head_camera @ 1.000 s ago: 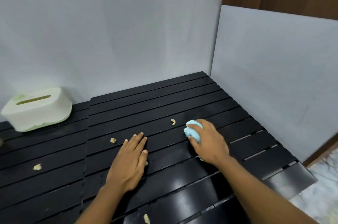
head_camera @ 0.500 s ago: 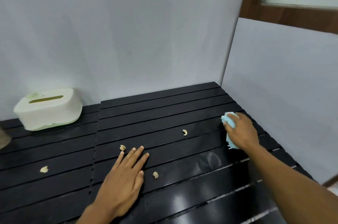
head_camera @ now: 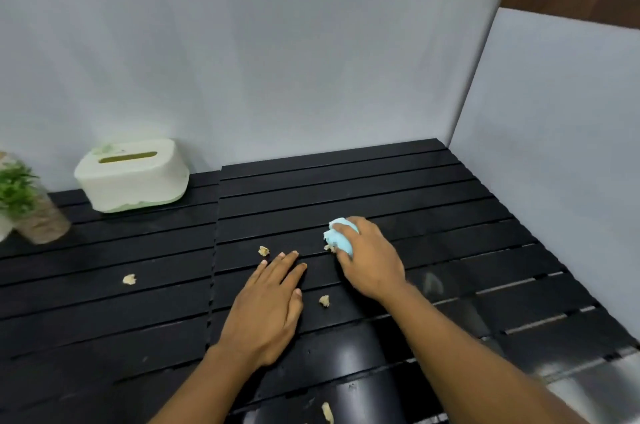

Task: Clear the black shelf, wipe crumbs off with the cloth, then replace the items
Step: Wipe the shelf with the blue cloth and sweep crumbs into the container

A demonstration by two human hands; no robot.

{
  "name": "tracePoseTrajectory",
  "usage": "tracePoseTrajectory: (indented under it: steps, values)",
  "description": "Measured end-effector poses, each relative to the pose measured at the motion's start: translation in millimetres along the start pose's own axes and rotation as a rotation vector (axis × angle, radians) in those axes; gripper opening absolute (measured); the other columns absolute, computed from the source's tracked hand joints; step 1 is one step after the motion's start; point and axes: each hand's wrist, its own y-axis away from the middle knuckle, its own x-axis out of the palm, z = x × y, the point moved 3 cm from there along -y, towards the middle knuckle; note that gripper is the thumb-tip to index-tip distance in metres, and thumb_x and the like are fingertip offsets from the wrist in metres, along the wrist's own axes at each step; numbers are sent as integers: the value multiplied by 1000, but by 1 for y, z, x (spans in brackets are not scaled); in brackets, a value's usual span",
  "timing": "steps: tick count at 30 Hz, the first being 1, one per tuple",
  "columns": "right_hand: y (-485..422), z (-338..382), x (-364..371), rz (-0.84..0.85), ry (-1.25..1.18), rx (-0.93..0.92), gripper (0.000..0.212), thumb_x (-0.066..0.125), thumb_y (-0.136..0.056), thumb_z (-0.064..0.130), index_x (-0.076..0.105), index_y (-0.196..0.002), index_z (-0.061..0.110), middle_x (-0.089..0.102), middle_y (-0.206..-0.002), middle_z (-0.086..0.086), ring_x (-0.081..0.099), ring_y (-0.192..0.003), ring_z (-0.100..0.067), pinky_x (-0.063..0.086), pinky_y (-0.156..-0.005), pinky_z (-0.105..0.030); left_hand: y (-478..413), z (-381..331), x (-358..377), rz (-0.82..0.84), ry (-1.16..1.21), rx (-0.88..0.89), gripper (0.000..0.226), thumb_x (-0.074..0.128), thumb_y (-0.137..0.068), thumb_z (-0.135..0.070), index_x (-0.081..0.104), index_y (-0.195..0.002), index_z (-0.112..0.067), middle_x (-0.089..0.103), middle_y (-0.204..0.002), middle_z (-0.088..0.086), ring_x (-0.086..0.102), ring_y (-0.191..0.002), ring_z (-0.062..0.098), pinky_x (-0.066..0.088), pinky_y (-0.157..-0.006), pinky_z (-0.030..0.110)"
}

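Observation:
The black slatted shelf (head_camera: pixel 398 188) fills the lower view. My right hand (head_camera: pixel 370 259) grips a bunched light-blue cloth (head_camera: pixel 339 238) and presses it on the shelf's middle, against a crumb (head_camera: pixel 329 248) at its left edge. My left hand (head_camera: pixel 268 305) lies flat on the slats just left of it, fingers straight. Pale crumbs lie loose: one (head_camera: pixel 264 251) beyond my left fingertips, one (head_camera: pixel 324 301) between my hands, one (head_camera: pixel 129 279) far left, one (head_camera: pixel 327 412) near the front edge.
A white and green tissue box (head_camera: pixel 133 175) stands at the back left by the wall. A small green plant in a glass pot (head_camera: pixel 31 205) sits at the far left edge. Grey walls close the back and right side.
My right hand swept the cloth out to the right side of the shelf and has now come back left to the middle, reaching a crumb. My left hand stayed flat in place.

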Motion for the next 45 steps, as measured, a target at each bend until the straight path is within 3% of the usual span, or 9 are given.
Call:
tracePoseTrajectory:
  steps: [4,6,8,12,17,25,32,38,45]
  values:
    - [14,50,21,70,-151,-170,43,48,-91,31,45,-134,36,42,-136,12,39,-124,-11,44,-94,-33,23,3,-9,-113,-32,-151,49,28,-91,-34,52,-128,-13,49,-135,6,47,-125,23,40,-104,38]
    - [14,49,13,43,-289,-139,41,48,-92,33,49,-133,33,45,-134,11,44,-123,-12,43,-96,-33,38,9,-11,-93,-51,-187,53,24,-92,-37,49,-131,-12,45,-138,7,43,-129,24,34,-110,39]
    - [11,32,-6,-61,-332,-76,41,47,-91,36,52,-131,29,48,-132,9,47,-122,-13,42,-98,-34,48,20,-13,-52,-51,-190,64,13,-92,-43,38,-142,-13,32,-151,5,26,-141,20,13,-118,34]
    - [9,-30,-54,-149,-19,65,40,52,-92,30,52,-132,25,48,-134,1,46,-122,-21,42,-93,-35,56,39,-16,-9,-12,-142,75,-3,-86,-52,17,-150,-18,5,-160,-4,-2,-146,9,-8,-117,27]
    - [47,-80,-55,-102,79,242,42,52,-92,25,48,-134,21,45,-137,-4,40,-124,-25,45,-89,-39,58,41,-16,-19,28,-172,75,-5,-85,-51,13,-151,-22,1,-160,-7,-9,-144,5,-10,-116,26]
    - [60,32,2,-67,-20,-21,47,55,-87,17,50,-133,19,45,-138,-7,40,-125,-28,37,-100,-33,58,39,-16,-35,49,-183,74,-2,-85,-48,16,-151,-19,6,-160,-3,-4,-146,8,-8,-116,26]
    - [58,91,20,43,-194,-116,45,48,-93,26,45,-138,27,39,-142,6,38,-128,-14,37,-101,-27,60,44,-17,-29,83,-168,77,-4,-82,-48,17,-150,-19,5,-160,-5,-2,-146,8,-9,-115,22]
    - [24,14,-38,-131,-114,30,41,53,-90,25,55,-130,20,51,-132,-4,49,-120,-24,38,-96,-29,55,57,-21,-62,81,-163,74,1,-84,-50,26,-149,-23,11,-159,-7,3,-146,9,3,-115,25]
    - [5,-80,-62,-115,146,341,38,49,-93,20,53,-130,14,48,-134,-15,45,-118,-35,41,-91,-44,53,54,-19,-72,37,-242,73,-4,-84,-48,11,-151,-21,-8,-160,-3,-13,-144,7,-10,-115,25]
